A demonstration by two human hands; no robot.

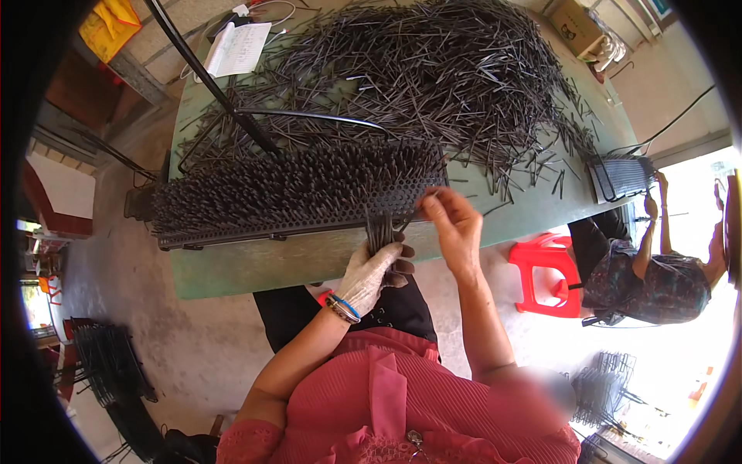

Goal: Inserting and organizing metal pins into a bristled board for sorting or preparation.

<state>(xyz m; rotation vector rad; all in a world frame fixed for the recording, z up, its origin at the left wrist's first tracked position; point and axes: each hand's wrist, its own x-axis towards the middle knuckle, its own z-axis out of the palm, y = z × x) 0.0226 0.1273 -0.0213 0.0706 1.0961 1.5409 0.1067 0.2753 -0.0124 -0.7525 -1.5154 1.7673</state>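
Observation:
My left hand (369,278), in a pale work glove with dark fingertips, is closed round an upright bundle of thin dark rods (379,232) at the table's near edge. To its right, my bare right hand (456,224) pinches a thin dark rod, mostly hidden by the fingertips. Those fingertips are over the right end of a long black perforated rack (325,219). Many short rods (286,182) stand upright in the rack, packed densely; open holes show along its near side and right end. Whether the pinched rod touches a hole, I cannot tell.
A large heap of loose dark rods (471,77) covers the far part of the green table (224,271). An open notebook (238,50) lies at the far left. A bent black metal arm (209,77) rises over the rack. At right, another person (649,282) works beside a red stool (545,274).

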